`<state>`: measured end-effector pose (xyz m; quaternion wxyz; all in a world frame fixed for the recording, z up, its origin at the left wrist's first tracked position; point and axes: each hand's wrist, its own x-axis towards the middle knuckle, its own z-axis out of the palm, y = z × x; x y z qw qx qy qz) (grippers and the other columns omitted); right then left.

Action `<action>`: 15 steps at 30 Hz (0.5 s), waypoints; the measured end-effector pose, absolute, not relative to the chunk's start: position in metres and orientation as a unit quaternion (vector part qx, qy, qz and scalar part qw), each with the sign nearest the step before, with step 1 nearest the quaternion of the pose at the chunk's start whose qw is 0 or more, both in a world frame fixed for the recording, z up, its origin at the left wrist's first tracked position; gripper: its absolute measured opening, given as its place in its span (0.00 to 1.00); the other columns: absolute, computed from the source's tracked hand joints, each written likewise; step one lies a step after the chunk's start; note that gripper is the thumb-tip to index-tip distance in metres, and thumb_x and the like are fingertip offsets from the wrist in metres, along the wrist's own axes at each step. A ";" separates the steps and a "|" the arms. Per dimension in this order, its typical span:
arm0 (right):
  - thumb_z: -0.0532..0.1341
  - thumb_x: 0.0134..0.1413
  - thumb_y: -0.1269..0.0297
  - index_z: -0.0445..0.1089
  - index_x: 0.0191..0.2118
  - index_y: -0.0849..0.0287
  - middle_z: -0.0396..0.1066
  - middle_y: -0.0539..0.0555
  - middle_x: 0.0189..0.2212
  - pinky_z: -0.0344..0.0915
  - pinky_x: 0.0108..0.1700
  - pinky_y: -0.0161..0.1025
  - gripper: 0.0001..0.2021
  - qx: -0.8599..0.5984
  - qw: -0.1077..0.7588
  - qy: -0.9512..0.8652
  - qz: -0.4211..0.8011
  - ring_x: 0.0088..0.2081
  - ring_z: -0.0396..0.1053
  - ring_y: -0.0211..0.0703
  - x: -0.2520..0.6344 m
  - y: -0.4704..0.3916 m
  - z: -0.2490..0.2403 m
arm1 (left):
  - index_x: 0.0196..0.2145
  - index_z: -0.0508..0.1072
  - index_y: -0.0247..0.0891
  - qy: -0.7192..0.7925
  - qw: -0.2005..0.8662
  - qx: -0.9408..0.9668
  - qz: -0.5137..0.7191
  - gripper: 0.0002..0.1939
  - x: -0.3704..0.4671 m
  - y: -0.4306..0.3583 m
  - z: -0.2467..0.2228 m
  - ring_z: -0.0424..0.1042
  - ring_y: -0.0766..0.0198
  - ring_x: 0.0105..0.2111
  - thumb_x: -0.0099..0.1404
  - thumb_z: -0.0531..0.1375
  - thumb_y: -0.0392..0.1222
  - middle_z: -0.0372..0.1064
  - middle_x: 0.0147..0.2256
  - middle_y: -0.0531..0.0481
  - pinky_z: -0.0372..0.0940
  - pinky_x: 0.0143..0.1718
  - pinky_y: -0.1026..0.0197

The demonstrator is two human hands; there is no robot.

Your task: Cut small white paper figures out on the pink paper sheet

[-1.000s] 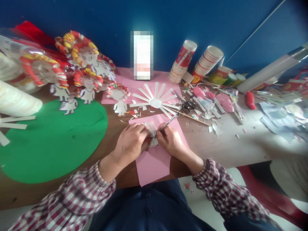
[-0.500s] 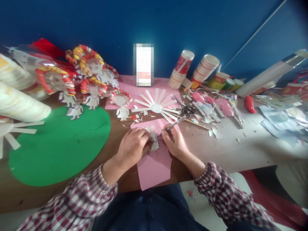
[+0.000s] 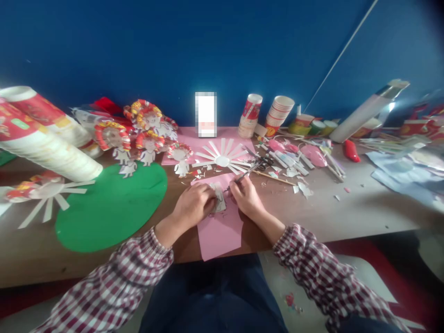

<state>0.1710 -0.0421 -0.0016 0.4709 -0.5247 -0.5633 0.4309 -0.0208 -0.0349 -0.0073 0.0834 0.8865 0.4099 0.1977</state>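
My left hand (image 3: 194, 201), its fingers bent, presses a small white paper cutout (image 3: 219, 200) down against a sheet of pink paper (image 3: 222, 236). The cutout has dark lines on it and is partly covered by my fingers. In my right hand (image 3: 247, 196) is a slim pen (image 3: 242, 176), its tip pointing left at the cutout's right edge. Short dark marks show on the pink paper just below the cutout. Beyond my hands lies a white paper disc cut into strips (image 3: 222, 161), beside a small paper figure (image 3: 181, 167).
On the left are a green oval sheet (image 3: 114, 212), several ringed paper figures (image 3: 149, 148) and leaning stacked paper cups (image 3: 69, 155). Scissors (image 3: 265, 163), markers (image 3: 289, 162) and paper scraps lie to the right. A bright, blurred-out upright rectangle (image 3: 206, 113) stands at the wall.
The camera view has shifted, bringing more of the left-hand cups into sight. Both hands keep their places on the cutout and pen; the pen tip has moved slightly up along the cutout's edge.
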 end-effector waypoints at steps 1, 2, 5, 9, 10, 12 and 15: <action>0.56 0.58 0.60 0.60 0.33 0.56 0.66 0.47 0.21 0.61 0.25 0.34 0.07 -0.524 0.470 -0.568 0.426 0.22 0.64 0.37 0.171 -0.043 -0.001 | 0.36 0.74 0.38 0.410 0.082 0.886 0.198 0.05 -0.021 -0.035 -0.007 0.70 0.58 0.40 0.66 0.58 0.36 0.72 0.36 0.47 0.66 0.43 0.56; 0.56 0.58 0.60 0.60 0.33 0.56 0.66 0.47 0.21 0.61 0.25 0.34 0.07 -0.524 0.470 -0.572 0.421 0.22 0.64 0.37 0.171 -0.043 -0.001 | 0.35 0.74 0.37 0.411 0.082 0.886 0.198 0.05 -0.020 -0.035 -0.006 0.70 0.58 0.40 0.66 0.57 0.35 0.72 0.35 0.47 0.66 0.42 0.56; 0.56 0.58 0.60 0.60 0.32 0.56 0.66 0.47 0.21 0.61 0.25 0.34 0.07 -0.517 0.477 -0.585 0.403 0.22 0.64 0.37 0.170 -0.045 -0.001 | 0.34 0.75 0.37 0.417 0.086 0.883 0.198 0.05 -0.019 -0.036 -0.004 0.70 0.58 0.39 0.64 0.58 0.35 0.72 0.35 0.48 0.66 0.42 0.57; 0.56 0.59 0.59 0.60 0.32 0.56 0.66 0.46 0.21 0.62 0.25 0.34 0.07 -0.507 0.482 -0.602 0.386 0.21 0.65 0.37 0.170 -0.045 -0.005 | 0.33 0.75 0.38 0.428 0.086 0.878 0.198 0.05 -0.018 -0.037 -0.002 0.71 0.58 0.40 0.63 0.59 0.36 0.72 0.35 0.48 0.66 0.41 0.58; 0.56 0.59 0.59 0.60 0.32 0.55 0.66 0.46 0.20 0.62 0.25 0.34 0.07 -0.505 0.482 -0.606 0.382 0.21 0.65 0.38 0.170 -0.044 -0.007 | 0.34 0.76 0.38 0.430 0.083 0.877 0.197 0.05 -0.018 -0.038 -0.002 0.71 0.58 0.40 0.63 0.59 0.36 0.73 0.35 0.48 0.66 0.41 0.57; 0.56 0.60 0.60 0.60 0.32 0.55 0.66 0.46 0.21 0.62 0.25 0.34 0.07 -0.505 0.479 -0.615 0.371 0.21 0.65 0.38 0.171 -0.044 -0.009 | 0.34 0.76 0.39 0.433 0.077 0.877 0.196 0.04 -0.018 -0.038 -0.002 0.71 0.57 0.41 0.62 0.60 0.36 0.73 0.36 0.48 0.67 0.42 0.57; 0.55 0.61 0.60 0.61 0.33 0.55 0.67 0.47 0.21 0.63 0.25 0.34 0.07 -0.510 0.470 -0.632 0.345 0.21 0.65 0.38 0.172 -0.044 -0.012 | 0.34 0.76 0.39 0.436 0.073 0.877 0.189 0.04 -0.019 -0.039 -0.002 0.71 0.57 0.41 0.61 0.61 0.37 0.73 0.36 0.48 0.67 0.42 0.57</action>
